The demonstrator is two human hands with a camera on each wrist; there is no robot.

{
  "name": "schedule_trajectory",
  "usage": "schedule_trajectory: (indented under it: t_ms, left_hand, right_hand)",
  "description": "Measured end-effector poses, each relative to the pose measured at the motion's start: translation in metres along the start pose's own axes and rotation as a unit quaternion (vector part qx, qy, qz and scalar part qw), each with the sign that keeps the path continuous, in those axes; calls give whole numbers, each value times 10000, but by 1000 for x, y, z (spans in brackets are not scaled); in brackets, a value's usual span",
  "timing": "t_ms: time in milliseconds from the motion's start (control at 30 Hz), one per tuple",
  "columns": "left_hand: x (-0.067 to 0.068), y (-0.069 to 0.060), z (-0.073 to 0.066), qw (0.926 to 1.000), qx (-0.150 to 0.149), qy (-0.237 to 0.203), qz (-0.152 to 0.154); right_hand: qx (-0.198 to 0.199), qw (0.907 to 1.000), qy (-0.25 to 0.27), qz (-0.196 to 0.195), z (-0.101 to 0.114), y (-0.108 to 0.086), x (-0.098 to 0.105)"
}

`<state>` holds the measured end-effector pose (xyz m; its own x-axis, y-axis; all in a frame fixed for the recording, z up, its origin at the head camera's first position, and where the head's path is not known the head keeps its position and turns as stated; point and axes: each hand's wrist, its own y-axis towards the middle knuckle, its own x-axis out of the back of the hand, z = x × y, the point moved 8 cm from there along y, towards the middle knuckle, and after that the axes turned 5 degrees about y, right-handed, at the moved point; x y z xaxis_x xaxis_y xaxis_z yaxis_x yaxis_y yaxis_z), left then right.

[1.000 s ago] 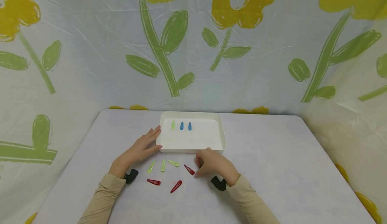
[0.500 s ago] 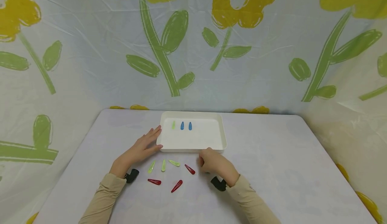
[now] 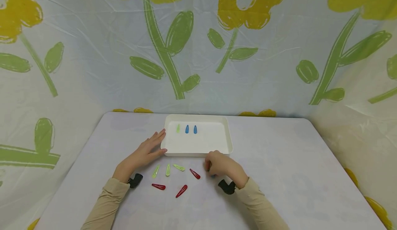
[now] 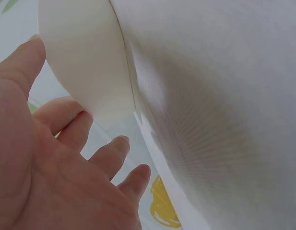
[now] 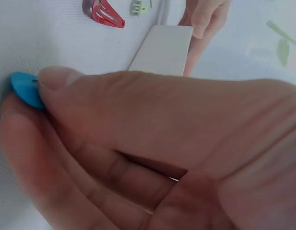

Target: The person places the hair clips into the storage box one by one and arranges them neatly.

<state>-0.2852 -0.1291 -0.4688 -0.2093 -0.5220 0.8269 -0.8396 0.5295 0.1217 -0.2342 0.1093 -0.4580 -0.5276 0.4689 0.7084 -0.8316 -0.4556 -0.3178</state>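
My right hand (image 3: 221, 163) is just in front of the white tray (image 3: 214, 138), low over the table. Between its thumb and finger it pinches a blue snap hair clip (image 5: 27, 90), whose rounded end sticks out in the right wrist view. With fingers extended, my left hand (image 3: 143, 154) touches the tray's left side. A green hair clip (image 3: 178, 128) and two blue hair clips, one left (image 3: 187, 129) and one right (image 3: 195, 129), lie in a row inside the tray. Most of the pinched clip is hidden in the head view.
In front of the tray lie several loose clips: green ones, such as the green clip (image 3: 168, 170), and red ones, such as the red clip (image 3: 181, 191). A red clip (image 3: 194, 173) is nearest my right hand. A flowered cloth (image 3: 266, 85) hangs behind the table.
My right hand has shifted slightly right, away from the nearest red clip, and its fingers have closed on the blue hair clip. My left hand and the tray stay put.
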Motion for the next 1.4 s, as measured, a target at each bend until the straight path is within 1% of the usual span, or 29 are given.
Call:
schedule_trajectory:
  t_ms: [267,500,633,833,967,1100,1233,1400]
  left_hand:
    - [-1,0,2,9999,89,17,47]
    - [-2,-1,1,10000,68,10,49]
    - [-2,-1,-1,10000,50,-21,52]
    - [-3,-1,0,9999,106,25,68]
    - [-2,-1,2,9999,104,22,52]
    - [-2,-1,2,9999,93,18,50]
    - [-1,-1,2,9999,98,-5,54]
    - [-1,0,1,9999,106,-24,53]
  right_hand:
    - [24,9995,276,165,-1,2,-1]
    - [285,9984,454,156,4,0,2]
    - [485,9977,464,121,6,0,5]
    - [787,9955,508,104,12,1,8]
    - [986,9931,633,-30,17,1,13]
    - [1251,9884,824,-238,22,-1,19]
    - [1486,9837,894,-474,24,-1,25]
    - [1626,9784,1014,-779,23,0,31]
